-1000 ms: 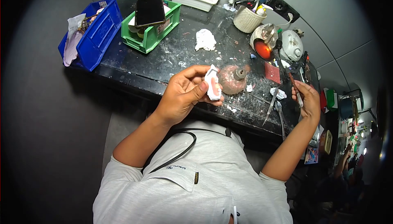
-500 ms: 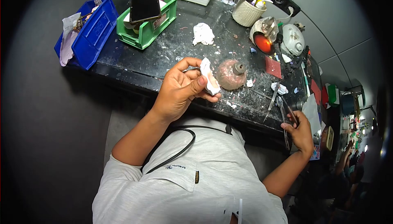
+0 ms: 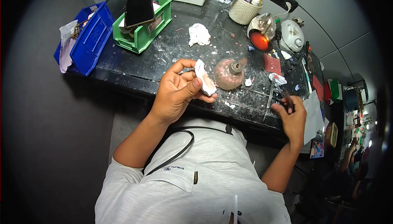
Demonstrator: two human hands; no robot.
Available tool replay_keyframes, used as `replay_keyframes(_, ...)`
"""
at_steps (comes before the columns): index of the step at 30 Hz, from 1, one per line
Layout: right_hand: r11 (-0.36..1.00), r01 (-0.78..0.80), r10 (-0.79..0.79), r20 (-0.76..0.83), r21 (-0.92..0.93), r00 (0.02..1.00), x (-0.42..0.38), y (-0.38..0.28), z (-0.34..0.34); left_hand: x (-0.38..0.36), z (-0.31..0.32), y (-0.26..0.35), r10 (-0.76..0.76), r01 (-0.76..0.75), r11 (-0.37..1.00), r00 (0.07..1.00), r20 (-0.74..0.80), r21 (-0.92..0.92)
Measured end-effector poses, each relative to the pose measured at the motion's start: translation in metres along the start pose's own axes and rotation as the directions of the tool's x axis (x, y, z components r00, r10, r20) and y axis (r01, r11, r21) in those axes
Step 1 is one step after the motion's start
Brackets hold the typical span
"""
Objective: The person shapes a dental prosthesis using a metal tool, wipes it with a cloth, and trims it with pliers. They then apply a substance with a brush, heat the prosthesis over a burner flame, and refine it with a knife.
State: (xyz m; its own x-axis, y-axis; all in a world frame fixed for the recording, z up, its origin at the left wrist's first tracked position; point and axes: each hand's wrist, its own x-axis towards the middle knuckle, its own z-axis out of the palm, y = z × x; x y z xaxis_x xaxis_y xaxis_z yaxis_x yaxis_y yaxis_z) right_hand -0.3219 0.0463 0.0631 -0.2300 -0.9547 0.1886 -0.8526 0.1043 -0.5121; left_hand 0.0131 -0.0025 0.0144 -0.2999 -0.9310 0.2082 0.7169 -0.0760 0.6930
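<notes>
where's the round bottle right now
In the head view, the round bottle stands on the dark bench, just right of the white piece in the left hand.

The person across from me wears a pale grey, lightly flecked shirt [image 3: 221, 183] with short sleeves, the left sleeve [image 3: 127, 179] ending well behind the left hand's [image 3: 176, 95] grip, the other behind the right hand's [image 3: 295, 117]. Below the left grip, a black cord [image 3: 180, 156] loops over the cloth. Farther below sits a chest pocket [image 3: 172, 180] with small dark lettering [image 3: 175, 168], a dark tag [image 3: 195, 177] at its edge.
</notes>
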Motion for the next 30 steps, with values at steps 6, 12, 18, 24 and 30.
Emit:
replay_keyframes(6, 0.998, -0.029, 0.024, 0.069, 0.060, 0.997, 0.009, -0.005, 0.013, 0.001, -0.001, -0.001, 0.007, -0.007, 1.000, 1.000, -0.001, -0.007)
replay_keyframes(12, 0.867, 0.317, -0.241, -0.233, 0.384, 0.942, 0.027, -0.021, 0.014, 0.004, -0.008, -0.004, -0.003, 0.006, 0.996, 0.999, -0.039, 0.091)
replay_keyframes(18, 0.623, 0.277, -0.229, -0.168, 0.732, 0.959, 0.026, -0.048, 0.017, 0.007, -0.013, -0.004, -0.004, 0.008, 0.997, 0.999, -0.054, 0.074)
replay_keyframes(24, 0.333, 0.222, -0.314, -0.115, 0.916, 0.942, 0.029, -0.061, 0.025, 0.008, -0.014, -0.003, -0.006, 0.007, 0.999, 0.998, -0.058, 0.033)
replay_keyframes(30, 0.413, 0.179, -0.254, -0.075, 0.893, 0.964, 0.029, -0.067, 0.034, 0.009, -0.016, -0.003, -0.034, 0.035, 0.999, 0.999, -0.039, 0.029)
